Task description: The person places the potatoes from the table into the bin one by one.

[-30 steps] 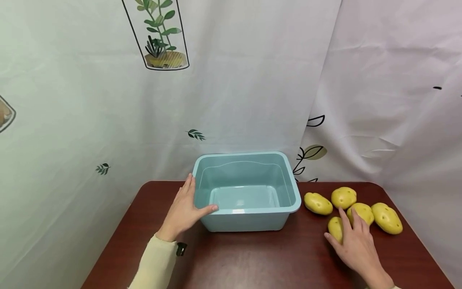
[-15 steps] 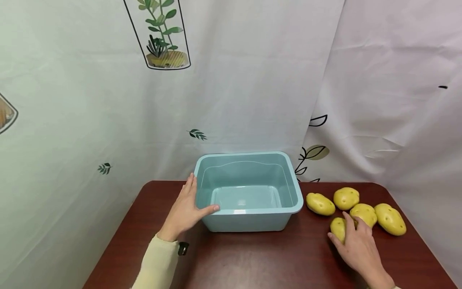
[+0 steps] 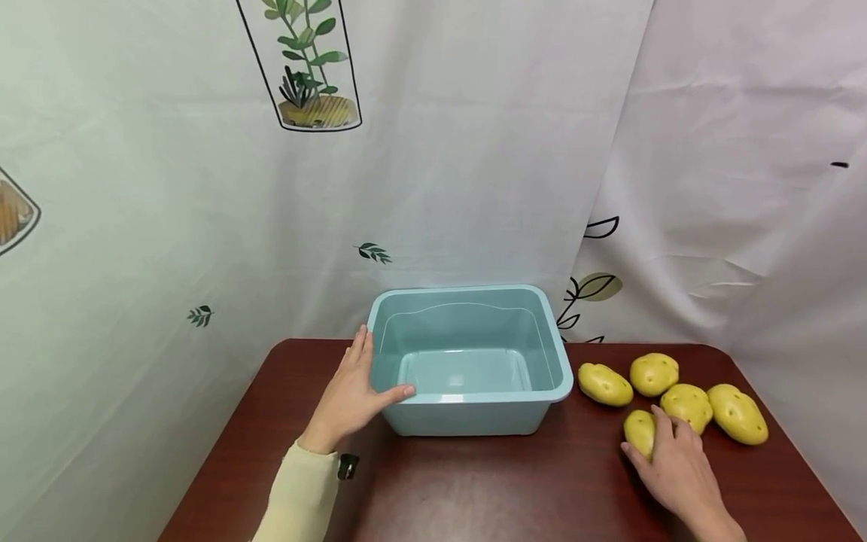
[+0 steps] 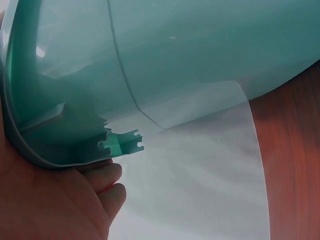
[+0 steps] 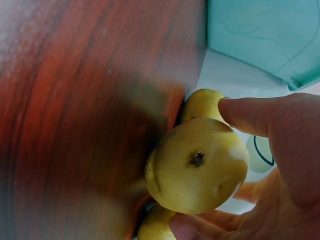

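Observation:
A light teal basin [image 3: 467,416] stands at the back of the table. My left hand [image 3: 348,399] rests on its front left corner, fingers straight along the left side and thumb laid over the front rim. In the left wrist view, fingertips [image 4: 114,185] show past the rim. My right hand [image 3: 677,470] holds the nearest yellow potato [image 3: 639,433], its thumb on the left and its fingers on the right; that potato [image 5: 195,165] still lies low at the table. Several other potatoes lie close behind, including one [image 3: 686,406] near my fingertips.
More potatoes lie beside the basin, one at the left [image 3: 605,385], one at the back [image 3: 654,374] and one at the right [image 3: 737,415]. The dark red table [image 3: 467,489] ends against a white printed curtain [image 3: 467,188].
My right fingers have drawn in around the near potato. My left hand has kept its place at the basin's corner. The whole head view has drifted slightly.

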Available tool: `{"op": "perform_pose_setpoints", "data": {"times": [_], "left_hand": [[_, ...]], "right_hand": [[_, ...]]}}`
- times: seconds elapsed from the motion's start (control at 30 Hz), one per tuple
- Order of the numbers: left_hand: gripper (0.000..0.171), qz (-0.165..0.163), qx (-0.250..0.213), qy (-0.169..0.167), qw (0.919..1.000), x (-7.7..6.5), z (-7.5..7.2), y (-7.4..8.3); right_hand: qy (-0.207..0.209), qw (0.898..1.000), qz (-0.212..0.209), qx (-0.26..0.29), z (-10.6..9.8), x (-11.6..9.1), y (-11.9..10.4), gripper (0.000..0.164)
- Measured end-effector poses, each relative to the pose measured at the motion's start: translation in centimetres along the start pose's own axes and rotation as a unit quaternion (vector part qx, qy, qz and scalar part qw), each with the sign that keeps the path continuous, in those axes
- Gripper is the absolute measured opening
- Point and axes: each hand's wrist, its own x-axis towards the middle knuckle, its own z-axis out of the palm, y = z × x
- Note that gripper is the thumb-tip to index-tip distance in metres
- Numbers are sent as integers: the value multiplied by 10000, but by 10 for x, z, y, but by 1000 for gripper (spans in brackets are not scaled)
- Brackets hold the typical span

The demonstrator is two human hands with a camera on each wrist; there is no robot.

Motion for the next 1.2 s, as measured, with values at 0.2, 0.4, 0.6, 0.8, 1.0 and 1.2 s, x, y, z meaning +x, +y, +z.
{"op": "perform_pose_setpoints", "data": {"times": [0.2,0.4,0.6,0.8,1.0,1.2], "left_hand": [[124,38,0,48,10000,-1,1,-1],[126,54,0,27,10000,0,0,0],[126,29,-14,25,10000,-1,0,0],[125,29,-11,42,10000,-1,0,-1],[126,32,-20,66,10000,-1,0,-2],[126,37,-26,66,10000,-1,1,-2]], "right_hand": [[-135,9999,59,-5,1,0,1,80],[-350,9992,171,25,0,2,2,80],[-522,9979,370,70,-1,4,0,81],[-912,9941,570,107,-3,5,-1,84],[-917,9942,546,87,-5,5,-2,83],[-777,9960,440,77,-5,4,-3,80]]}}
